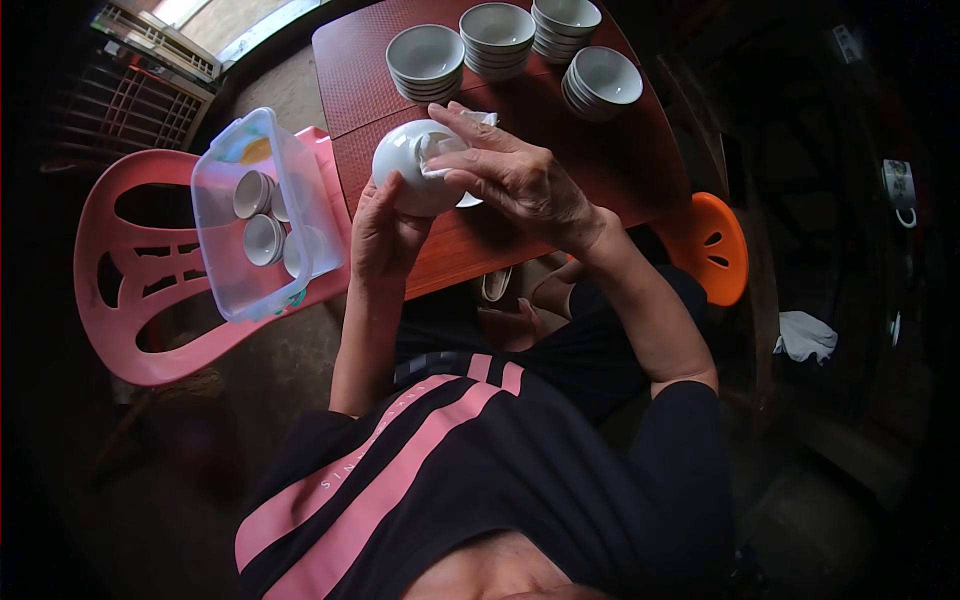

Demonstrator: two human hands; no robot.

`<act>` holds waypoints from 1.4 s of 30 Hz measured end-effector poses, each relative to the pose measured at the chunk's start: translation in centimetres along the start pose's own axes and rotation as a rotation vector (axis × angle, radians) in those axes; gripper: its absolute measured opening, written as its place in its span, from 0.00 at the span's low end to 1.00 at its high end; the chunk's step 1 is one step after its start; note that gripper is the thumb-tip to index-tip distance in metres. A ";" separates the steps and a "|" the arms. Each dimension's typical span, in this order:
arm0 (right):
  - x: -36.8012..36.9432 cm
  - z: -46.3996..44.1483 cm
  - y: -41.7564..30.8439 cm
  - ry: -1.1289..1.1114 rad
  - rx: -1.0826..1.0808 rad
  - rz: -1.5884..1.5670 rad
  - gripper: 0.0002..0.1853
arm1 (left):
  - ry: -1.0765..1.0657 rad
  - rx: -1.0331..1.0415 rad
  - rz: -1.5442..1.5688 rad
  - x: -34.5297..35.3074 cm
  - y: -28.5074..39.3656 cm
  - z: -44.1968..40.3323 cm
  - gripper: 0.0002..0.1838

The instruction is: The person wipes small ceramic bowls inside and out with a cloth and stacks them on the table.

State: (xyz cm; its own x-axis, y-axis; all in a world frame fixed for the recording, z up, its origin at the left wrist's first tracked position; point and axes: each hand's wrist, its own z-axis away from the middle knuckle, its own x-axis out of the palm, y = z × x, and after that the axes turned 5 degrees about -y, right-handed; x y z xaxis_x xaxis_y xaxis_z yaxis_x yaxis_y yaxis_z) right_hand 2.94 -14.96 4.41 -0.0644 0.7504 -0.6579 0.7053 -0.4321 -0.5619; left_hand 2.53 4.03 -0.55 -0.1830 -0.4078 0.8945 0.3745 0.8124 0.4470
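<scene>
My left hand [390,228] grips a white bowl [402,158] at its rim, over the near edge of the red-brown table [455,250]. The bowl is tilted, its underside and foot showing. Against that foot my right hand [505,170] presses a white cloth [437,150], its fingers bent over the cloth. A corner of the cloth sticks out beyond the fingers. Beyond my hands, stacks of white bowls [425,55] stand on the table.
Left of the table, a clear plastic bin [222,260] with several small bowls [263,240] rests on a pink chair [135,345]. An orange stool [728,255] is at the right. Farther right lie a white cloth [806,337] and a mug [899,182].
</scene>
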 end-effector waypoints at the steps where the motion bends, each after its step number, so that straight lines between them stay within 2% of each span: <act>1: -0.6 -0.1 -0.2 -0.039 0.059 -0.123 0.15 | -0.002 0.007 -0.011 0.0 0.1 0.0 0.23; 2: -1.1 -0.1 -0.3 -0.078 0.120 -0.248 0.15 | -0.002 0.013 -0.023 0.1 0.3 0.2 0.22; 3: -1.6 0.0 -0.1 -0.068 0.182 -0.203 0.15 | 0.001 0.012 -0.024 0.0 0.4 0.3 0.22; 5: -2.1 0.0 -0.1 0.066 0.485 -0.527 0.15 | 0.009 0.046 -0.183 0.1 0.5 0.3 0.20; 6: -1.3 0.1 1.2 0.195 0.357 -0.427 0.14 | 0.005 0.044 -0.183 0.2 0.3 0.3 0.20; 9: -0.5 -0.3 0.0 0.262 0.255 -0.301 0.13 | -0.011 0.032 -0.391 1.4 -1.1 0.2 0.17; 10: 0.5 -0.4 -0.3 0.211 0.117 -0.009 0.12 | -0.055 0.019 -0.367 1.1 -1.6 0.3 0.16; 13: 2.6 0.0 -1.5 0.037 0.056 0.224 0.12 | -0.138 -0.093 -0.310 -0.7 -2.3 0.8 0.17; 15: 2.5 0.0 1.0 0.120 0.110 0.031 0.13 | -0.082 -0.092 -0.469 1.3 -2.2 1.0 0.18; 16: 1.2 -0.4 0.4 0.072 0.567 -0.469 0.14 | -0.107 -0.076 -0.477 1.6 -2.3 1.1 0.19; 18: 1.6 0.5 3.7 -0.001 0.766 -1.050 0.16 | -0.117 -0.073 -0.470 2.2 -2.2 1.4 0.19; 20: 1.4 0.3 2.0 0.033 0.804 -1.107 0.16 | -0.130 -0.062 -0.465 2.3 -1.9 1.2 0.19; 22: 1.4 -0.2 -0.5 0.195 0.474 -0.417 0.15 | -0.125 -0.063 -0.482 1.9 -1.7 1.0 0.18; 23: 2.1 -0.5 -0.9 0.228 0.177 -0.079 0.13 | -0.121 -0.061 -0.482 1.4 -1.7 1.1 0.18; 25: 1.6 -0.4 -3.0 0.020 -0.064 0.291 0.12 | -0.195 -0.078 -0.463 0.8 -1.4 1.4 0.17; 26: 2.3 -0.1 -2.7 0.005 -0.070 0.221 0.11 | -0.099 -0.019 -0.543 1.3 -1.9 1.4 0.14; 28: 2.5 -0.1 -0.4 0.028 0.021 0.097 0.10 | -0.122 -0.089 -0.590 1.3 -1.4 1.5 0.14; 29: 2.3 -0.5 0.8 0.091 -0.156 0.294 0.11 | -0.143 -0.153 -0.633 1.4 -1.3 1.6 0.14; 31: 1.4 -0.3 1.2 0.077 0.585 -0.864 0.14 | -0.161 -0.117 -0.596 2.0 -1.2 1.6 0.15; 32: 2.2 0.0 2.2 0.169 0.679 -1.090 0.17 | -0.172 -0.074 -0.560 2.2 -1.2 1.6 0.16; 33: 2.4 0.3 2.3 0.170 0.675 -1.091 0.17 | -0.174 -0.073 -0.564 2.2 -1.2 1.5 0.16; 35: 2.7 0.8 2.0 0.314 0.902 -2.017 0.16 | -0.176 0.007 -0.571 1.8 -1.3 1.4 0.17; 37: 3.8 1.4 3.4 0.340 0.864 -2.069 0.16 | -0.167 0.008 -0.609 1.2 -1.4 1.4 0.17; 39: 4.3 1.9 4.7 0.262 0.855 -2.009 0.17 | -0.163 0.002 -0.648 1.0 -1.2 1.4 0.17; 42: 0.9 0.7 3.1 0.482 1.010 -1.644 0.20 | -0.109 0.156 -0.637 1.8 -0.1 0.8 0.16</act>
State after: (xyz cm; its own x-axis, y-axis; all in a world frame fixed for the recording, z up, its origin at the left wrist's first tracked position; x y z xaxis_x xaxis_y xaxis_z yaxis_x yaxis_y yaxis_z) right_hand 4.63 -16.01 1.75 0.1650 0.6251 0.7629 -0.4164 0.7453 -0.5207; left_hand 1.43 3.53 0.98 -0.4189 -0.7905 0.4468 0.0284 0.4804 0.8766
